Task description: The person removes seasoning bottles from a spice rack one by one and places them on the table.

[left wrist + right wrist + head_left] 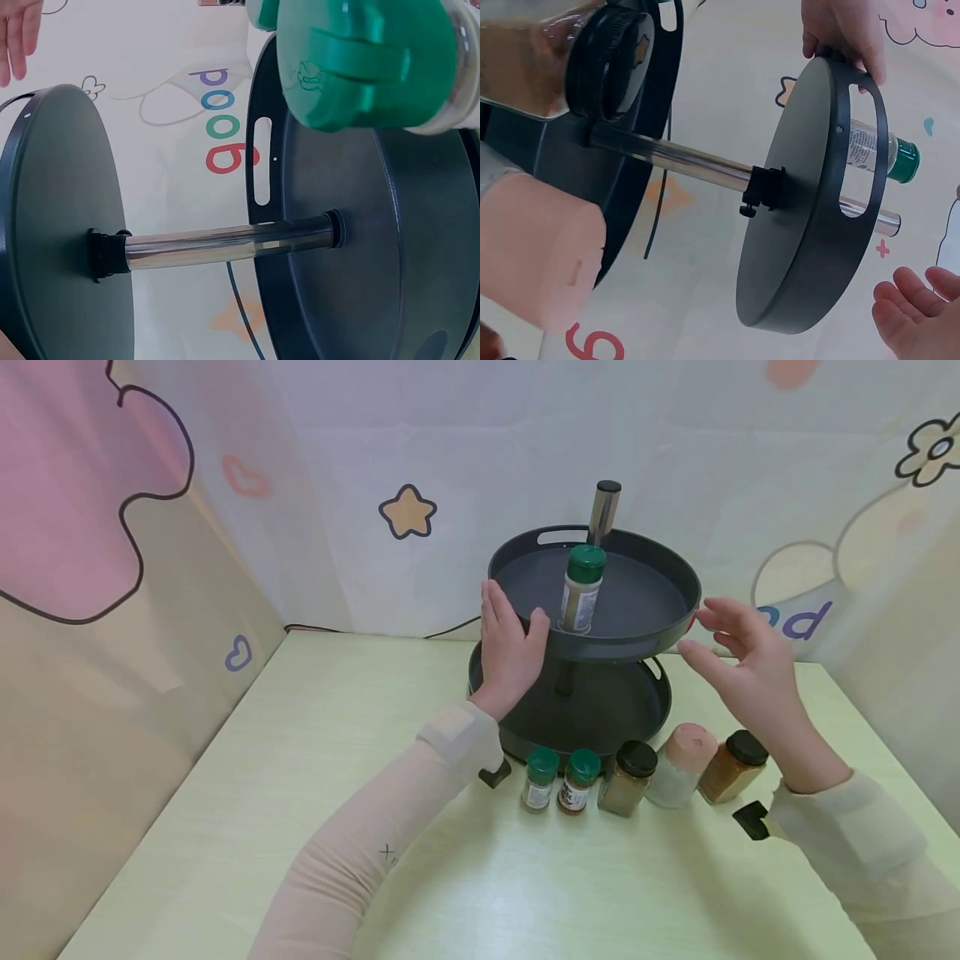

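A two-tier round black tray stand stands at the back of the table, with a metal pole rising through it. On the upper tray, a spice bottle with a green cap stands upright near the front rim. My left hand touches the upper tray's left front rim, fingers fairly straight and thumb apart. Beside the right rim is my right hand, fingers loosely bent, holding nothing. In the right wrist view, a gap separates this right hand from the upper tray.
Before the lower tray stand two small green-capped bottles, a black-capped jar, a pink-capped jar and another black-capped jar. A patterned curtain hangs behind. A thin dark cord runs along the table's back edge.
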A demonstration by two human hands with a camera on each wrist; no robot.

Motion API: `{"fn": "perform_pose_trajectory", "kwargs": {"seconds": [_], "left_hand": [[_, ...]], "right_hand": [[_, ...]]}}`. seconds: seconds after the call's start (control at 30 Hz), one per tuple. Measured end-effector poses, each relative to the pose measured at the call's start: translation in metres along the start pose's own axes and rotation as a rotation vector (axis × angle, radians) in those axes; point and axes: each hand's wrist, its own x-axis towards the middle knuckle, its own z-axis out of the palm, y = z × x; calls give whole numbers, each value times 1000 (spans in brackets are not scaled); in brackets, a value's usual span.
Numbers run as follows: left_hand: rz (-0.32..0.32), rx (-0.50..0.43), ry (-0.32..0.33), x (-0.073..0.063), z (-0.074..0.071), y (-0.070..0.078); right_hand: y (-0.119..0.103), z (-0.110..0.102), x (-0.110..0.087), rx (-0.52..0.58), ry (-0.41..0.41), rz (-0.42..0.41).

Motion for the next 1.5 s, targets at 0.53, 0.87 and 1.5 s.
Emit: {"fn": "perform_pose_trajectory", "kwargs": {"seconds": [0.53, 0.87, 1.5], "left_hand": [[7, -9, 8, 2, 1, -1], [6, -5, -5, 2, 0, -1], [7, 18, -5, 1, -1, 1]], "right_hand": [[-10, 15, 22, -41, -88, 61], [-21, 25, 37, -26, -165, 86], [-29, 45, 60, -52, -269, 135]]}}
